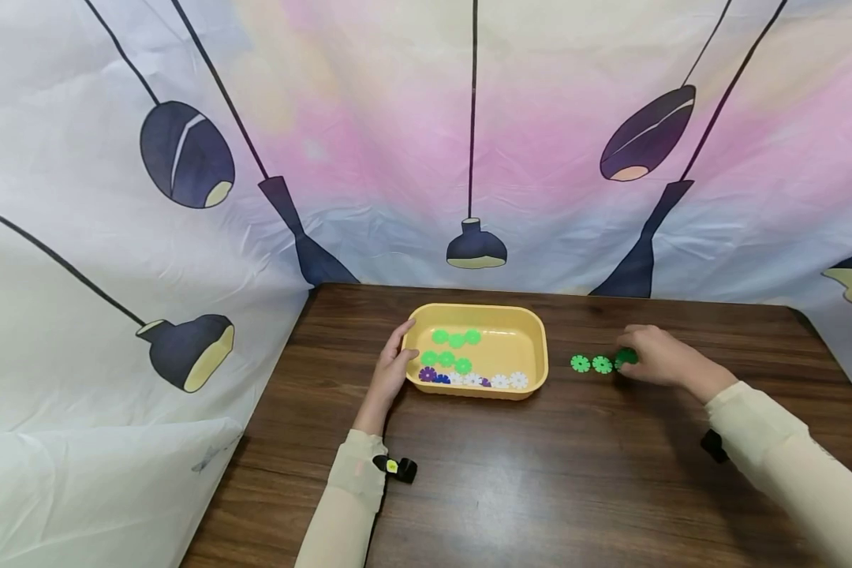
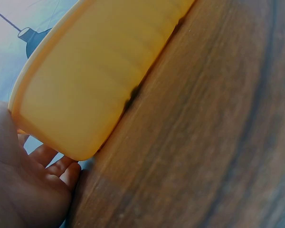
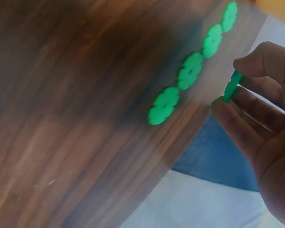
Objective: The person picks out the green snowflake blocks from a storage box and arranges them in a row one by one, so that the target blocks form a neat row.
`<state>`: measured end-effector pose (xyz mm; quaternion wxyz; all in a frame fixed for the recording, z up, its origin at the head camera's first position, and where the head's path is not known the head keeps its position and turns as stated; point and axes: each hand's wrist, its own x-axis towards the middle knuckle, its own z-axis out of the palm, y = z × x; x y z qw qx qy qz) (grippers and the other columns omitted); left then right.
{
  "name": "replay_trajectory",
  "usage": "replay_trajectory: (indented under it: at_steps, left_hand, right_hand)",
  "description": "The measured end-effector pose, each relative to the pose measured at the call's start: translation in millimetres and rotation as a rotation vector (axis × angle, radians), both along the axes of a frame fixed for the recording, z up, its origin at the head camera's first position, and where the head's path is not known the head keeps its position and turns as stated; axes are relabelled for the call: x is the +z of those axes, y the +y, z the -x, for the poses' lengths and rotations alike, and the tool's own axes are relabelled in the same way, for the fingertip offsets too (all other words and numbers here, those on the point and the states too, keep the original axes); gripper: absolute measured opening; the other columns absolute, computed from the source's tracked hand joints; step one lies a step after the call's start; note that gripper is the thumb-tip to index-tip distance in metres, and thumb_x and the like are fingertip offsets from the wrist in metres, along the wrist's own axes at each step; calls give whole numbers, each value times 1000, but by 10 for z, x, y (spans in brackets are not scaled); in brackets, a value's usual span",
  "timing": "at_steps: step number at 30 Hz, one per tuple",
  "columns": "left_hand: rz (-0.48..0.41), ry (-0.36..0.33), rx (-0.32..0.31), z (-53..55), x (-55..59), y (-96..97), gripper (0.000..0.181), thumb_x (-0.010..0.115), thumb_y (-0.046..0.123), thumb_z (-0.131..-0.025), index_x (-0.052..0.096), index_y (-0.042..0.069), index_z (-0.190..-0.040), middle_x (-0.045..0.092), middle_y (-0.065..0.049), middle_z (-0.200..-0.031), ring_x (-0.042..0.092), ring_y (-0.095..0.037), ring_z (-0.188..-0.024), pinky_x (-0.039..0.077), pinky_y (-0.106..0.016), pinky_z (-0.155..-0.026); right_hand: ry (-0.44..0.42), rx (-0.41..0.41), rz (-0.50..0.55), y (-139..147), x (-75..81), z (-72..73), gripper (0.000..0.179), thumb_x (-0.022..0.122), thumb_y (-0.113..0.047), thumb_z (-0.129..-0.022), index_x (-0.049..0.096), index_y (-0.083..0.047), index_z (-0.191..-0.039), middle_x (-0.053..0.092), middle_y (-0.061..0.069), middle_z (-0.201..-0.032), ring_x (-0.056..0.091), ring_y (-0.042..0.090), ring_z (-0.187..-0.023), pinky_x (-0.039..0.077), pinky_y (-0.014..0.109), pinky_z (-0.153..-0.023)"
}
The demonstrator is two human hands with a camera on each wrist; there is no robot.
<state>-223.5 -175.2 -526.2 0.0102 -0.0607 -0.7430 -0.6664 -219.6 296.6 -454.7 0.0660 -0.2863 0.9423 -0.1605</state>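
Cream sleeves (image 1: 788, 454) nearest us, our left hand (image 1: 389, 369) gripped the yellow tray (image 1: 507, 347) at its left end, our right hand (image 1: 659, 356) pinched a green disc (image 3: 232, 86) right of the tray, a row of green discs (image 3: 194, 64) lay that side, flower-shaped pieces (image 1: 463, 365) sat inside the tray

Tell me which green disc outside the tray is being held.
The green disc pinched by the right hand; the four others outside the tray lie in a row on the table.
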Motion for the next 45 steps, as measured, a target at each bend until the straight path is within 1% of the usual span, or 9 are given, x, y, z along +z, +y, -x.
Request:
replay_trajectory:
  at_steps: [4, 7, 11, 14, 21, 26, 29, 36, 45]
  left_hand:
    - [17, 37, -2, 12, -12, 6, 61, 49, 1, -99, 45, 8, -160, 35, -17, -169, 25, -37, -157, 30, -53, -122]
    - [17, 40, -3, 20, -15, 12, 62, 49, 2, -99, 45, 9, -160, 35, -16, -169, 26, -36, -157, 31, -51, -122]
    - [-5, 13, -8, 29, -3, 16, 61, 50, 0, -100, 43, 7, -161, 33, -14, -170, 25, -33, -158, 28, -53, -123]
    - [-12, 1, -7, 32, 7, 14, 61, 49, -3, -101, 42, 5, -161, 33, -15, -170, 24, -32, -158, 25, -54, -124]
    - [-25, -2, 2, 29, 6, 15, 60, 49, -5, -101, 42, 3, -161, 33, -16, -170, 22, -32, -159, 23, -54, -125]
    - [-22, -9, 3, 23, 4, 9, 61, 50, -5, -101, 43, 5, -160, 33, -15, -170, 23, -32, -159, 25, -53, -124]
    - [-24, -10, 3, 17, 2, 7, 61, 50, -5, -101, 43, 4, -160, 32, -15, -170, 23, -32, -159, 26, -54, -124]
    - [-35, -26, 7, 2, 17, 18, 61, 50, -7, -100, 40, 1, -161, 29, -18, -171, 21, -34, -159, 24, -55, -124]
    - [-16, -7, 3, 12, 3, 5, 61, 49, -4, -100, 43, 6, -160, 32, -15, -170, 23, -32, -159, 26, -53, -124]
  right_hand:
    - [-1, -23, -36, 104, -33, -14, 36, 79, -5, -87, 71, 15, -116, 65, 36, -119, 65, 53, -108, 56, 61, -86]
    - [-1, -36, -54, 186, -52, -14, 38, 78, -4, -87, 70, 17, -117, 62, 42, -125, 61, 59, -114, 54, 64, -89]
    - [5, -46, -45, 283, -89, -4, 35, 78, -3, -86, 70, 16, -115, 64, 39, -120, 65, 53, -106, 56, 57, -80]
    - [0, -54, -44, 347, -122, 3, 32, 79, -3, -85, 71, 14, -111, 67, 34, -113, 68, 42, -96, 53, 48, -70]
    - [-22, -84, -33, 471, -170, -32, 30, 79, -2, -85, 71, 14, -109, 70, 25, -104, 62, 24, -79, 49, 41, -65]
    - [-27, -92, -36, 550, -206, -44, 30, 79, -1, -85, 71, 14, -109, 70, 24, -101, 64, 28, -81, 50, 43, -65]
    - [-32, -98, -42, 580, -229, -37, 30, 79, -2, -85, 71, 13, -110, 70, 24, -102, 68, 35, -88, 55, 46, -69]
    - [-40, -107, -40, 611, -258, -44, 30, 80, -2, -85, 71, 13, -109, 71, 25, -102, 68, 42, -92, 57, 53, -73]
    - [-42, -133, -54, 617, -255, -86, 30, 81, -1, -84, 71, 12, -109, 67, 32, -108, 67, 50, -97, 57, 57, -77]
